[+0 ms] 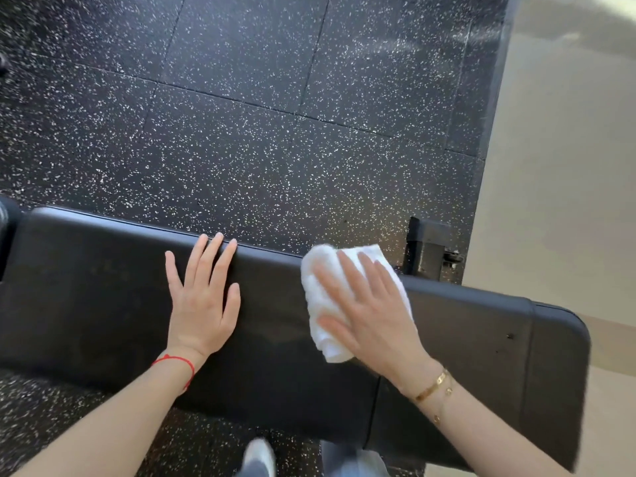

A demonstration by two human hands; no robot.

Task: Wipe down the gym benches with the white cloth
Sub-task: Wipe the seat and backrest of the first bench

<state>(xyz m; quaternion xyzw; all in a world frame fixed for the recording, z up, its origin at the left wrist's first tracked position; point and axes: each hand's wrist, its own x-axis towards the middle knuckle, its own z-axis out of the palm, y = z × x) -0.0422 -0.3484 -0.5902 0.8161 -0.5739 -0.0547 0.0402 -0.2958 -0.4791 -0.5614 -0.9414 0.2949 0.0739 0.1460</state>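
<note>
The head camera looks steeply down, close above the bench [103,304] and speckled floor [275,132].

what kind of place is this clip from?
Most likely a gym: a black padded bench, speckled black rubber floor tiles, and a right hand pressing a white cloth onto the pad.

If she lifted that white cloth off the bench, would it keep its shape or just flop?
Probably flop: the white cloth lies bunched in soft folds under the right hand. It looks light. On the smooth black bench it likely slides easily.
</note>
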